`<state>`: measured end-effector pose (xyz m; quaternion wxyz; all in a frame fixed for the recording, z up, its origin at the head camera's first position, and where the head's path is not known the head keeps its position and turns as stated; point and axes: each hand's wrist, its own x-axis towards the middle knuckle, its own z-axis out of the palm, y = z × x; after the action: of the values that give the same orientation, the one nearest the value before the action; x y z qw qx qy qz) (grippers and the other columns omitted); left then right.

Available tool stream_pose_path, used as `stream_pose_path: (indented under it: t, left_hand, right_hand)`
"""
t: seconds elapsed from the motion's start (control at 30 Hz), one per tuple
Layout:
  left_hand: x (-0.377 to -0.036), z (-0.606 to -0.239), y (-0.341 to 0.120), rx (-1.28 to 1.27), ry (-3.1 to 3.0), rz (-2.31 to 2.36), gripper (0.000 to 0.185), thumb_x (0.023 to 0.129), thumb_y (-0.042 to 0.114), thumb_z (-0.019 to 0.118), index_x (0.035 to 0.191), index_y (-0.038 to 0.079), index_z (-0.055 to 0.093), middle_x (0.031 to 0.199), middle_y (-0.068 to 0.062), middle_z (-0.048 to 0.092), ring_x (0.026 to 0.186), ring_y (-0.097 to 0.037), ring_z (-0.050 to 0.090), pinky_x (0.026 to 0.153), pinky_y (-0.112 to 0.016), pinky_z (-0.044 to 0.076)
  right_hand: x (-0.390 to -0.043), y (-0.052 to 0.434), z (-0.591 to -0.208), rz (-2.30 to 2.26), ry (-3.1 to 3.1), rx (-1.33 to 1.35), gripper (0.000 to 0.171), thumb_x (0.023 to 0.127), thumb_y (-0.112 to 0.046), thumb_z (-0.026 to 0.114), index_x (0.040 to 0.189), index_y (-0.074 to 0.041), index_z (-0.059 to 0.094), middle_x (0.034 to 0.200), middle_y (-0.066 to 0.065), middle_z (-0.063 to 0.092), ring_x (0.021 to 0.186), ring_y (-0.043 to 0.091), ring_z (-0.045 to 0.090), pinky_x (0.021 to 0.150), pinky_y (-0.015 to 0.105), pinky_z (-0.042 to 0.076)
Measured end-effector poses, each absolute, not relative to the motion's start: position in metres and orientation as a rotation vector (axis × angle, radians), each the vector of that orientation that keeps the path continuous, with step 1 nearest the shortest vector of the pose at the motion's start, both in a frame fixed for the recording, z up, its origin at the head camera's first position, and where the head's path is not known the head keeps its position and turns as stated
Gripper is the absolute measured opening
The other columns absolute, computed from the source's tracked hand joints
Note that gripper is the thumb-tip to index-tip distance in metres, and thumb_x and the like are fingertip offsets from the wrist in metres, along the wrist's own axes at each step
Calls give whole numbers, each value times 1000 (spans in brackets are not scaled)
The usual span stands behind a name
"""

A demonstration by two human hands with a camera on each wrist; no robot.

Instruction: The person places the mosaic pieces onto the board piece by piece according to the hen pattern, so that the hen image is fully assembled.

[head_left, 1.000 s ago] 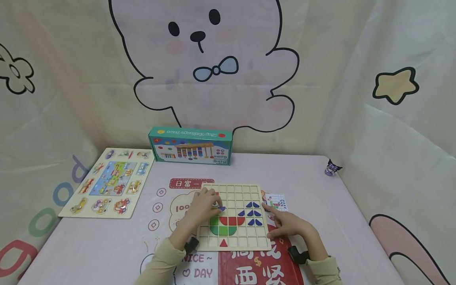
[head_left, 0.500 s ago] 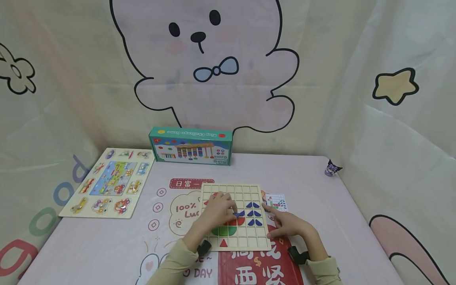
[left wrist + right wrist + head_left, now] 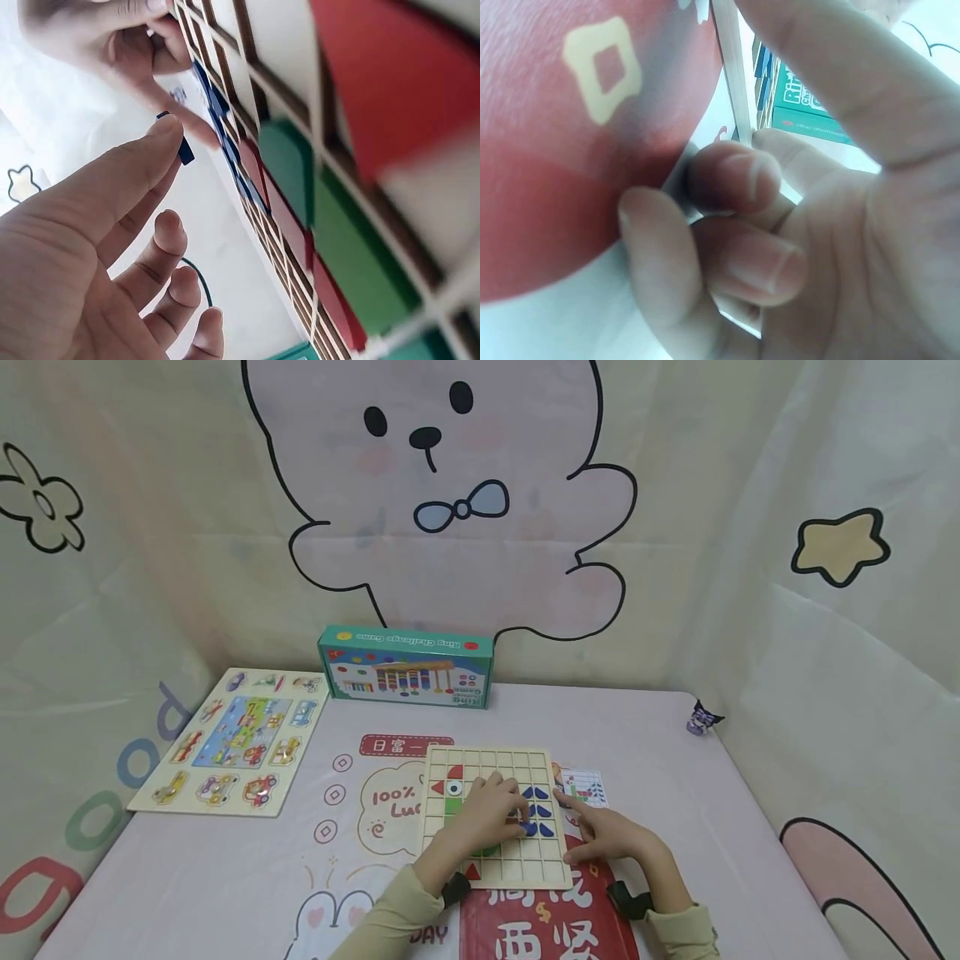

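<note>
My left hand (image 3: 483, 820) is over the middle of a pale wooden grid board (image 3: 517, 872). In the left wrist view, its thumb and forefinger pinch a small blue puzzle piece (image 3: 186, 153), seen edge-on, with the other fingers loosely bent. Blue leaf-shaped pieces (image 3: 543, 811) lie in the cells right beside it. A red triangle (image 3: 472, 872), a round eye piece (image 3: 453, 787) and green pieces (image 3: 453, 807) also sit in the grid; the left hand hides part of the rest. My right hand (image 3: 615, 832) touches the board's right edge with thumb and forefinger spread, other fingers curled under.
A small printed pattern card (image 3: 583, 787) lies past the board's right edge. At the back stands a green Ring Challenge Game box (image 3: 408, 667). A picture puzzle board (image 3: 281, 793) is at the left, and a purple wrapped item (image 3: 701, 718) at the far right corner.
My left hand has carried the blue piece rightward across the board, from its left side to beside the blue leaf shapes. The right hand stays at the edge. The head view has shifted slightly.
</note>
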<state>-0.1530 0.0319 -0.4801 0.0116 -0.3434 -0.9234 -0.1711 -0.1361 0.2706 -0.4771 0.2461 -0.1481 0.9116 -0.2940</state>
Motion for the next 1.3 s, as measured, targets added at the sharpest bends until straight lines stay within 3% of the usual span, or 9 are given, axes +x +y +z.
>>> stream_pose_path:
  t: [0.23,0.67,0.97,1.17,1.3]
  left_hand:
    - [-147,-481,48,-1152,-2854,-467,9,76,38,73,81,32,69,90,11,55,84,-9,41,78,-32,35]
    - [-141,-484,68,-1196,-2877,-348,10,74,38,74,73,33,65,84,12,52,83,-9,40,73,-30,33]
    - [-139,-486,70,-1197,-2874,-290,7,74,36,74,78,36,68,87,12,54,83,-10,41,72,-29,34]
    - [-137,-484,71,-1217,-2892,-273,8,77,36,72,83,40,69,95,12,58,88,-10,43,75,-30,35]
    - [-135,-482,70,-1215,-2904,-282,8,78,35,71,84,41,70,99,11,58,89,-10,44,75,-30,35]
  right_hand:
    - [-136,273,-477,-791,2498,-436,92,72,-40,76,147,-18,25,61,-1,43,53,8,36,51,23,34]
    - [-137,273,-479,-782,2502,-443,91,73,-38,75,147,-18,26,59,-2,45,51,7,36,49,23,34]
    - [-136,270,-475,-799,2478,-416,94,71,-37,77,147,-16,25,91,5,58,76,17,50,63,33,41]
    - [-137,270,-476,-796,2477,-410,94,71,-38,76,147,-17,25,75,2,52,68,15,48,59,30,40]
    - [-137,270,-477,-802,2474,-418,94,72,-39,76,147,-17,25,74,3,51,69,15,48,60,31,39]
